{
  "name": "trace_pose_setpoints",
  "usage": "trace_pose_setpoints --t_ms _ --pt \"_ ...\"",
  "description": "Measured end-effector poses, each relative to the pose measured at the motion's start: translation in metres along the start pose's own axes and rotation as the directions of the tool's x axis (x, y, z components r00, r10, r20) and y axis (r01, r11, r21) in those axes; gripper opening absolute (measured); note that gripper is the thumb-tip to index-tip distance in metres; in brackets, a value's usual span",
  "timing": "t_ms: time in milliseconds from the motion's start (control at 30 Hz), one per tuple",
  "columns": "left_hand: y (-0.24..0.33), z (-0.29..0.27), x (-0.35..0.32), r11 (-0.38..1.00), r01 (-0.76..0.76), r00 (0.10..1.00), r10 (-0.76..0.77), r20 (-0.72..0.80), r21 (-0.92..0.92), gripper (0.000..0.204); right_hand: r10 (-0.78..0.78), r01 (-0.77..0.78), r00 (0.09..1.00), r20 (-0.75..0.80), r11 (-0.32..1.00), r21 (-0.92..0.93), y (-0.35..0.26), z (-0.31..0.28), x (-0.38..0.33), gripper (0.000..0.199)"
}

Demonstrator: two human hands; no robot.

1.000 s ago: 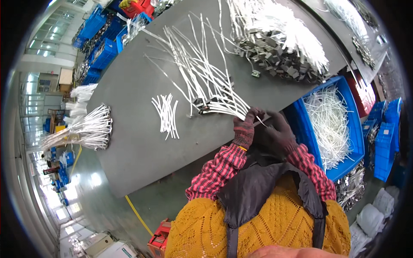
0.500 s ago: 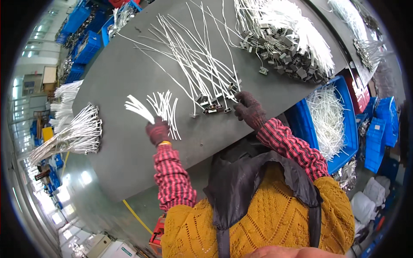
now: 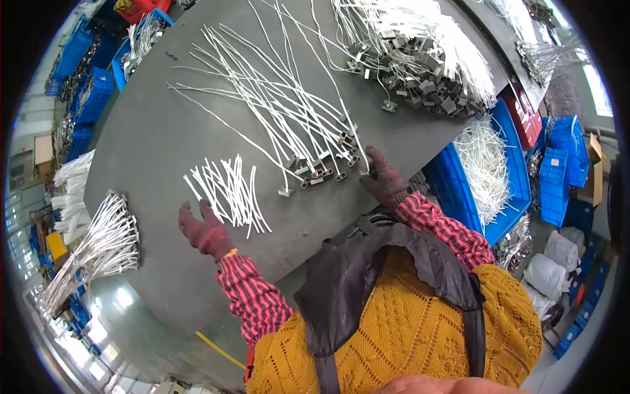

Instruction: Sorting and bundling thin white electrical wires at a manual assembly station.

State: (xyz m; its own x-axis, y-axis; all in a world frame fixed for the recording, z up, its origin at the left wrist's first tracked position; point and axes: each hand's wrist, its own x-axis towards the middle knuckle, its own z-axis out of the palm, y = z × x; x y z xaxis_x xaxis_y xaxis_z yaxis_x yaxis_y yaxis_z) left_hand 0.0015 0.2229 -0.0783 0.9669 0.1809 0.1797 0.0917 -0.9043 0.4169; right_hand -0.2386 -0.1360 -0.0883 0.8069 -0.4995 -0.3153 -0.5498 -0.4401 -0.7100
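My left hand [image 3: 206, 231], in a dark red glove, is open with its fingers apart at the lower left edge of a loose pile of short white tubes [image 3: 231, 197] lying on the grey table. My gloved right hand [image 3: 387, 182] is closed in a pinch on the near end of a white wire [image 3: 355, 134]; that wire's tip is partly hidden by the fingers. Just left of it lie several long white wires [image 3: 262, 105], fanned away from me, with small metal connector housings [image 3: 319, 176] at their near ends.
A large heap of white wires with metal housings [image 3: 440, 85] covers the table's far right. Bundled white wires [image 3: 111, 230] lie at the left edge. A blue bin [image 3: 453, 177] of white tubes stands right of the table [image 3: 295, 262]; blue crates [image 3: 554, 187] stand beyond.
My left hand has let go of its bunch of short tubes, now among the others, and drawn back. My right hand has shifted slightly right of the housings with a wire end. The view has shifted.
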Motion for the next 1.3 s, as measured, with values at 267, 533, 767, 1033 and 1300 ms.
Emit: trace_pose_setpoints --t_ms 267,533,767,1033,1300 --pt "0.09 0.027 -0.051 0.638 0.402 0.846 0.017 0.534 -0.657 0.025 -0.243 0.248 0.957 -0.158 0.969 0.014 -0.029 -0.021 0.025 0.04" --pt "0.224 0.07 -0.071 0.272 0.907 0.163 0.479 0.863 -0.322 0.031 0.14 -0.182 0.982 0.126 0.879 0.44 -0.085 -0.04 0.002 0.033" --pt "0.224 0.082 -0.082 0.277 0.888 0.173 0.538 0.825 -0.368 0.028 0.05 -0.22 0.943 0.33 0.838 0.5 -0.072 -0.054 0.009 0.039" --pt "0.112 0.062 -0.039 0.491 0.412 0.866 0.051 0.497 -0.768 0.024 -0.196 0.182 0.975 0.108 0.975 0.127 -0.078 -0.061 0.092 0.062" --pt "0.082 0.11 -0.052 0.624 0.352 0.803 0.181 0.568 -0.697 0.024 0.164 -0.147 0.974 0.158 0.982 -0.118 -0.11 0.012 0.192 0.056"
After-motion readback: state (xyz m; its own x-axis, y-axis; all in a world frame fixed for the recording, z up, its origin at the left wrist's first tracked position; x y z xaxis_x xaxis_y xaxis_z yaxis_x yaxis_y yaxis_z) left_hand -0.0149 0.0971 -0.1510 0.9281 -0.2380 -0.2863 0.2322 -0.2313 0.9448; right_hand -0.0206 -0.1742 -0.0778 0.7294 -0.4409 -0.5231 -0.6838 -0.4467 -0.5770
